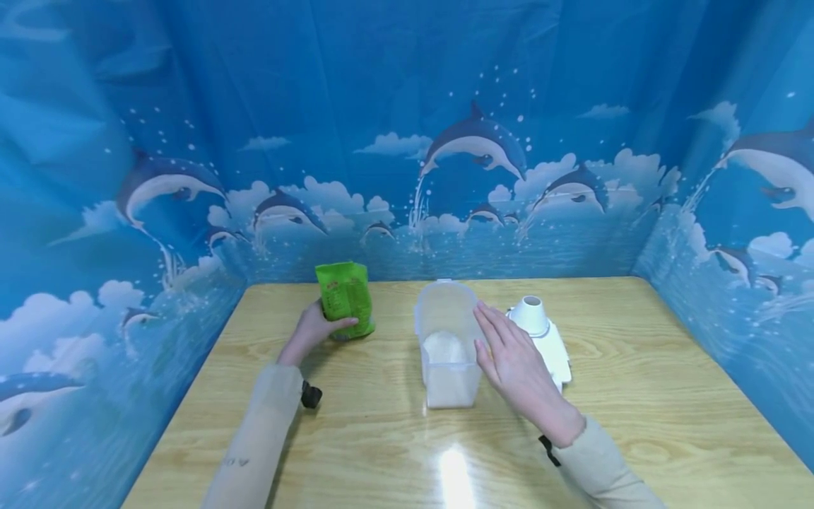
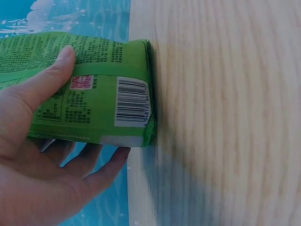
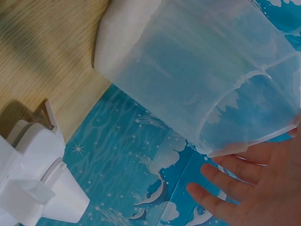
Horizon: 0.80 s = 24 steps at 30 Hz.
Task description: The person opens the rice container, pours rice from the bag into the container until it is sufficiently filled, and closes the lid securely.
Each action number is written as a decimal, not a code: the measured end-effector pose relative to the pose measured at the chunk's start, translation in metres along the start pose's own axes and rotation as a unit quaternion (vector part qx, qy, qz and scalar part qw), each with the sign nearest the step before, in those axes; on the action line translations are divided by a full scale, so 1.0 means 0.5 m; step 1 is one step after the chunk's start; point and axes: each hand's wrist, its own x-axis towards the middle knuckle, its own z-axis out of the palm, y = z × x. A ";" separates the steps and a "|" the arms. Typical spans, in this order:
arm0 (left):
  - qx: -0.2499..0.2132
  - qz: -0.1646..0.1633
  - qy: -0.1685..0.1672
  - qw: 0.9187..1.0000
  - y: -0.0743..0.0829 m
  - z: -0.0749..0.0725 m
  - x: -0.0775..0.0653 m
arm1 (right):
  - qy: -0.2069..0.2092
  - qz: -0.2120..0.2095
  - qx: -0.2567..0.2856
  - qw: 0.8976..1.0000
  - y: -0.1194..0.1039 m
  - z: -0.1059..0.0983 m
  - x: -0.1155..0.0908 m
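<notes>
My left hand (image 1: 316,327) grips a green printed packet (image 1: 346,297) standing at the table's back left. In the left wrist view the thumb lies across the packet's text side, above a barcode, and the fingers are on its other side. A translucent plastic container (image 1: 453,385) stands upright mid-table with a whitish filling in its lower part. My right hand (image 1: 518,364) is at the container's right side, fingers fairly straight. In the right wrist view its fingertips are at the container's rim (image 3: 228,151); whether they press on it I cannot tell.
To the right of the container, partly behind my right hand, lies a white plastic piece with a cone-shaped spout (image 1: 530,316). A blue curtain (image 1: 381,106) printed with dolphins encloses the back and sides of the wooden table (image 1: 375,452).
</notes>
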 end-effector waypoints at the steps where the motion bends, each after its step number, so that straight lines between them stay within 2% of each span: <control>1: 0.003 0.000 0.000 1.000 0.002 0.001 -0.002 | -0.001 0.000 0.000 1.000 0.000 0.000 0.000; 11: -0.001 -0.015 0.007 1.000 0.010 0.011 -0.016 | -0.005 0.003 0.006 1.000 -0.002 -0.004 0.001; 16: 0.009 -0.009 0.011 1.000 0.010 0.014 -0.021 | -0.001 0.000 0.007 1.000 -0.002 -0.005 0.002; 24: 0.010 -0.018 0.006 1.000 0.018 0.022 -0.043 | 0.008 -0.006 0.006 1.000 -0.001 -0.002 0.003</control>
